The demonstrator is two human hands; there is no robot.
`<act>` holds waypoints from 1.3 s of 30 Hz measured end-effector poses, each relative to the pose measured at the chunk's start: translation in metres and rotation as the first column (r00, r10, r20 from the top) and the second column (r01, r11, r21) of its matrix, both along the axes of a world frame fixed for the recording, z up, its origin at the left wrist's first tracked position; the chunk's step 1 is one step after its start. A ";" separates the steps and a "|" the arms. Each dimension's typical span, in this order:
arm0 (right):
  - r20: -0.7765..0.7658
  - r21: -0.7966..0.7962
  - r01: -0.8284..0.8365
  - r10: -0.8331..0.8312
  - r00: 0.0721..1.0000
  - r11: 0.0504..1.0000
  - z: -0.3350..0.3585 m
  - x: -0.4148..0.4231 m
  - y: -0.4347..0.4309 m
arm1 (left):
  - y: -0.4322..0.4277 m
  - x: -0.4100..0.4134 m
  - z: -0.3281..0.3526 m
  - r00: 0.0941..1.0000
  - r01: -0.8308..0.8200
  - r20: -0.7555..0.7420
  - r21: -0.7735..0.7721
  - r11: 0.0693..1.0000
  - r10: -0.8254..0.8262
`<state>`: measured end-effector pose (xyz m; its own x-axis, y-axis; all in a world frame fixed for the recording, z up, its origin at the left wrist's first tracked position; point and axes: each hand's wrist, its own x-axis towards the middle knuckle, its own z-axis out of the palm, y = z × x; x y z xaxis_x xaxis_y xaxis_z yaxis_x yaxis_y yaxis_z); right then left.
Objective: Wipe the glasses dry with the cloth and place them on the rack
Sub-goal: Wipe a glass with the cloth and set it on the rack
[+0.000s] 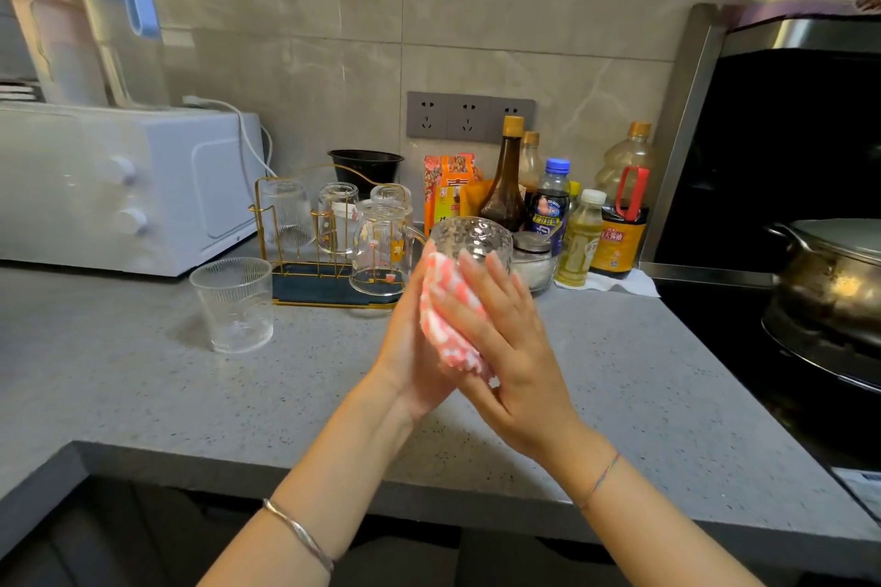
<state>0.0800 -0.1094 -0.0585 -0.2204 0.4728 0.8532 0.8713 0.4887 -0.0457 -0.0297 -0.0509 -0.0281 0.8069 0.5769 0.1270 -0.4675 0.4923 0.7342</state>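
Note:
I hold a clear dimpled glass [469, 237] above the grey counter [143, 377], wrapped in a pink-and-white cloth [450, 315]. My left hand [410, 348] cups the glass and cloth from the left. My right hand [505, 338] presses the cloth against it from the right. Behind stands a gold wire rack [305, 248] on a dark tray, with several glasses upside down on its pegs and a glass jug [381, 248] at its front. A ribbed clear glass [234, 303] stands upright on the counter, left of the rack.
A white oven [119, 186] sits at the back left with jugs on top. Sauce and oil bottles [562, 205] crowd the wall behind my hands. A metal pot [829, 276] rests on the black stove at the right.

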 end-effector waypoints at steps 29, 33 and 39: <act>-0.380 -0.827 -0.277 -0.122 0.917 0.489 0.100 0.026 -0.050 | 0.010 -0.022 -0.005 0.917 0.231 -0.341 0.030 0.973 -0.207; -0.265 -0.814 -0.218 -0.011 0.964 0.538 0.082 0.028 -0.049 | 0.008 -0.020 -0.003 0.887 0.191 -0.429 0.004 0.982 -0.171; -0.401 -0.685 -0.275 -0.034 0.916 0.674 0.071 0.027 -0.046 | -0.001 -0.010 -0.001 0.908 -0.036 -0.413 0.089 0.995 0.070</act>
